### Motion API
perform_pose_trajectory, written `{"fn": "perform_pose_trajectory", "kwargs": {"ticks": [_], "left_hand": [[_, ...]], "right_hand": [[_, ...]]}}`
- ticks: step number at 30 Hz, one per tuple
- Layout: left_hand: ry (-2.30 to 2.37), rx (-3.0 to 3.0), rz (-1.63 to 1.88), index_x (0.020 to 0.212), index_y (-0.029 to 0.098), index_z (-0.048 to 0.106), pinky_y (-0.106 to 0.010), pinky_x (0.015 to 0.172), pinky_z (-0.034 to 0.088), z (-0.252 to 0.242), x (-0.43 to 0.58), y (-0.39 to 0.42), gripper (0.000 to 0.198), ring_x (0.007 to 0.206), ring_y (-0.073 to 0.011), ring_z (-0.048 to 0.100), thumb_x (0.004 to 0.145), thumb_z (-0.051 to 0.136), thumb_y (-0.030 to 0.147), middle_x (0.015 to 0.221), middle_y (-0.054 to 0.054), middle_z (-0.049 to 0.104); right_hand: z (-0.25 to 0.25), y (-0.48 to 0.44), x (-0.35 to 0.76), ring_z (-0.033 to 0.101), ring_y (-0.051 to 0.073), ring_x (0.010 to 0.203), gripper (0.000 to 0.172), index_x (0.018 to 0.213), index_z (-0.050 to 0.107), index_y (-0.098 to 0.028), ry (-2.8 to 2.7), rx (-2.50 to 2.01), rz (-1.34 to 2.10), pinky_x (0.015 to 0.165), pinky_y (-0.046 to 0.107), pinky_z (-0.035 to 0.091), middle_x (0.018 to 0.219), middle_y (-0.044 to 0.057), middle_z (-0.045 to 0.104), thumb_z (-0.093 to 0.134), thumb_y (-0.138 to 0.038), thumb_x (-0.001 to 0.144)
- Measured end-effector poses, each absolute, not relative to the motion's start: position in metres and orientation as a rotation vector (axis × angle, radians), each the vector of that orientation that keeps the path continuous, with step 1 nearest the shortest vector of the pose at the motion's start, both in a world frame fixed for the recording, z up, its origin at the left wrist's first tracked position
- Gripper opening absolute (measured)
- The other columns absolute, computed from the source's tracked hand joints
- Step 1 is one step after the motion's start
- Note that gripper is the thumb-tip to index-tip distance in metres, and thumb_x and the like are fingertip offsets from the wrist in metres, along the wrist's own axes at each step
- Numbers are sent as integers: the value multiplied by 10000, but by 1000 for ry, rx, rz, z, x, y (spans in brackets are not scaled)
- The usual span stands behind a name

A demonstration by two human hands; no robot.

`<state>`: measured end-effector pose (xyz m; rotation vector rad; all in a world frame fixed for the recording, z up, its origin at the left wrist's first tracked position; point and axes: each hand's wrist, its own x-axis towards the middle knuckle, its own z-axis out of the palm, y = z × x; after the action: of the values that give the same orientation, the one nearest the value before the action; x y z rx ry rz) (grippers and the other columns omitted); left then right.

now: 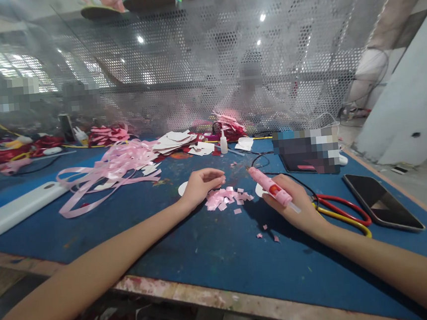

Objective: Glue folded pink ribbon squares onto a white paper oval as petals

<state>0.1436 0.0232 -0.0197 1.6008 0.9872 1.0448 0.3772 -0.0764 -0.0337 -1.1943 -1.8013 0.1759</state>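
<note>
My right hand [295, 197] is wrapped round a pink pen-style hot glue gun [270, 185], its nozzle pointing up and left. A clear glue stick [295, 207] pokes from its back end. My left hand [202, 183] has thumb and fingers closed in a pinch above a pile of small pink ribbon squares [222, 198]; what is between the fingertips is too small to make out. One white paper disc [182, 188] shows behind my left wrist. Another white disc [260, 190] lies by my right fingers, partly covered by them.
Red-and-yellow-handled scissors [347, 213] and a phone [383, 202] lie at right. Behind are a tablet [305, 159], a black cable [293, 174], a small glue bottle [223, 143] and white paper pieces [174, 141]. Pink ribbon [116, 163] and a white power bank-like object [19, 209] lie left.
</note>
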Motion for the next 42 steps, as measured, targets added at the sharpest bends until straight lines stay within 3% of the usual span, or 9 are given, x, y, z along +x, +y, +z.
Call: {"fn": "perform_pose_trajectory", "kwargs": {"ticks": [6,15,22,42], "left_hand": [[944,1585,1052,889,138,613,-309,711,548,-18,145,23,346,718,-155,667,606,752,279,810,-46,700],[933,1586,1035,942,155,503,-265,639,518,-15,146,19,360,673,-137,657,643,695,212,715,3,652],[930,1636,1042,930,156,506,-242,623,487,-15,145,20,399,644,-125,627,597,721,203,716,4,661],[947,1693,1021,993,188,433,-229,595,476,-13,148,11,455,621,-117,611,642,714,260,708,14,643]], "right_hand": [[-34,-76,376,529,172,712,76,767,512,-221,-1802,-1197,164,647,299,412,759,23,572,545,-284,794],[-32,-77,376,520,168,718,89,755,512,-215,-1813,-1204,177,655,297,403,744,21,562,545,-286,797],[-31,-78,376,520,171,715,77,763,517,-215,-1824,-1195,173,648,296,404,739,24,564,544,-279,795],[-32,-81,375,483,208,804,124,915,567,-197,-2157,-1109,19,698,333,356,846,72,566,509,-246,816]]}}
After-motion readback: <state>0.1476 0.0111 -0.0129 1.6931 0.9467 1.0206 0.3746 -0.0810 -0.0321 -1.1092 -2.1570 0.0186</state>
